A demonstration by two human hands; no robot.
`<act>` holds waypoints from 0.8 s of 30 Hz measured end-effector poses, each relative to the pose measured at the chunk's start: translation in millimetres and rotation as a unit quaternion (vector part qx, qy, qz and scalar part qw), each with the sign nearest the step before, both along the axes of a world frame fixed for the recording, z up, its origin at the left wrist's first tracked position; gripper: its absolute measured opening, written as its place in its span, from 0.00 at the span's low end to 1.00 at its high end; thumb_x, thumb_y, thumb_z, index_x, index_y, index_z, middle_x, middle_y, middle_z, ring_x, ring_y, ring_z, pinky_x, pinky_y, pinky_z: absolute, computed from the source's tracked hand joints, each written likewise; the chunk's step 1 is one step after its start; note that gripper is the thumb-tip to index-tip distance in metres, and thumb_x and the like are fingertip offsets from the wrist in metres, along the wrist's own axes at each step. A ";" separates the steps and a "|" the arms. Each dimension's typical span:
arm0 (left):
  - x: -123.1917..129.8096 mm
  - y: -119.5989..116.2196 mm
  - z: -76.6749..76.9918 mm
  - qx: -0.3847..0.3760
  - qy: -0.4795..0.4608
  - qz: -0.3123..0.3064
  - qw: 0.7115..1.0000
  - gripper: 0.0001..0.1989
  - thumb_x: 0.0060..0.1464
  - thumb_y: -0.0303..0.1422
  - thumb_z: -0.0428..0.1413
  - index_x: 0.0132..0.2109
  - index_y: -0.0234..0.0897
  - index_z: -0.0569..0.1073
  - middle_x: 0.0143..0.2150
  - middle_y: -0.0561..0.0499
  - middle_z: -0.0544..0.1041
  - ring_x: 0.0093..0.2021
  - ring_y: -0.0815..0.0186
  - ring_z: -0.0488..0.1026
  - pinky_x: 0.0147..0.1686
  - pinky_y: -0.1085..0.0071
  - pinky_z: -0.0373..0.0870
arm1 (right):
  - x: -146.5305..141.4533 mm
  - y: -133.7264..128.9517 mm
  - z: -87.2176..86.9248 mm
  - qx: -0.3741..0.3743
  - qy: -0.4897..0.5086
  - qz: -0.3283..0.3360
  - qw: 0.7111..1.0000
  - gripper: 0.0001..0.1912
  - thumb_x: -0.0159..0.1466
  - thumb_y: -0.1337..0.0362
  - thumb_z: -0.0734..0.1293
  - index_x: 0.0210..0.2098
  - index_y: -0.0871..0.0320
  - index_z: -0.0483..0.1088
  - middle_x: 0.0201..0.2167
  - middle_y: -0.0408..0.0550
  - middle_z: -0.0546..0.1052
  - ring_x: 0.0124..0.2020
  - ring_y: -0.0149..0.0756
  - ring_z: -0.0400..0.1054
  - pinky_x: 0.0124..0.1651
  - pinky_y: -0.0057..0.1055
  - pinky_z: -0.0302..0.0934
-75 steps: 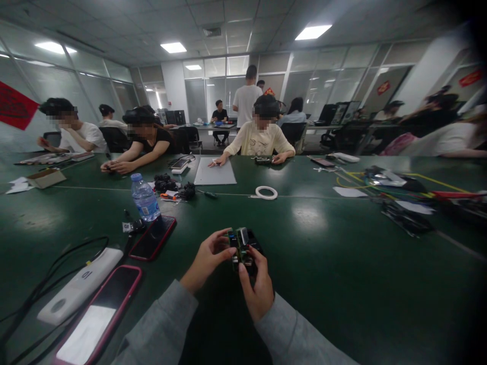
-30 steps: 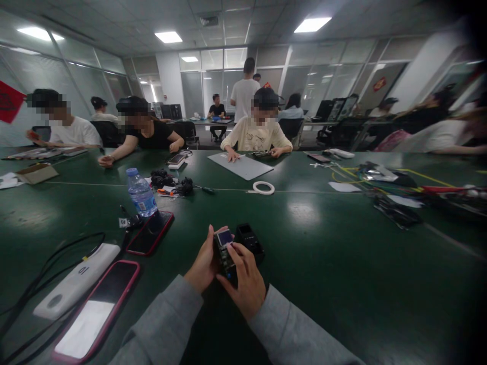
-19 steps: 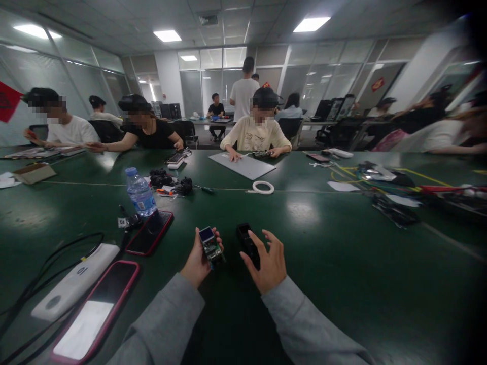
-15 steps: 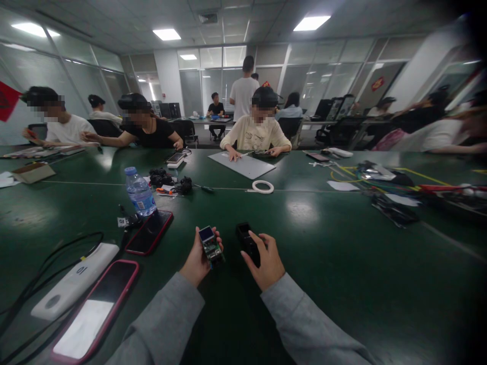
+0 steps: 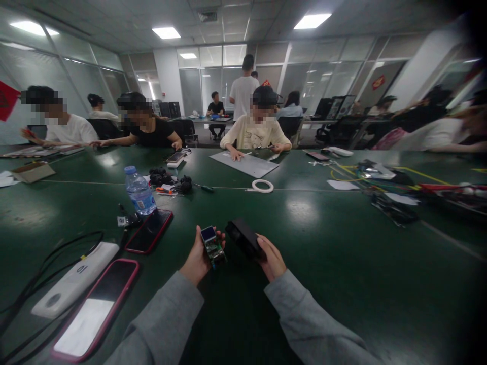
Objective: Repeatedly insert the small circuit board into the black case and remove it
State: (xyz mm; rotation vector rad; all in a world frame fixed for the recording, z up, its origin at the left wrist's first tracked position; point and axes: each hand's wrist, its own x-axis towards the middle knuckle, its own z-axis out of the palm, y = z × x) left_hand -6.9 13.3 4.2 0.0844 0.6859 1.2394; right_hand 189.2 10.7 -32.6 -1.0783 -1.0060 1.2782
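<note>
My left hand is closed around a green circuit board with a small dark screen at its top end. The screen faces up, and fingertips show along the board's right edge. In my right hand is a black plastic casing, gripped by its lower right end and tilted. Its far end leans toward the board, with a narrow gap between the two. What lies inside the casing is too dark to make out.
Left of my hands lie two phones, a white power bank with black cables, and a water bottle. Ahead is a white tape ring. Tangled wires lie at the right. A person sits opposite at a grey board.
My right hand has turned the black casing, so its side now shows and its far end sits closer to the circuit board. My left hand stays almost still.
</note>
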 end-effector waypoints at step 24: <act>5.6 -4.9 1.8 0.027 0.096 -0.090 0.991 0.24 0.51 0.50 0.50 0.44 0.34 0.70 0.33 0.48 0.76 0.32 0.66 0.75 0.34 0.69 0.72 | -14.6 -13.1 7.0 0.158 -0.142 0.089 0.973 0.31 0.55 0.56 0.68 0.55 0.60 0.58 0.42 0.54 0.72 0.41 0.41 0.69 0.42 0.40 0.65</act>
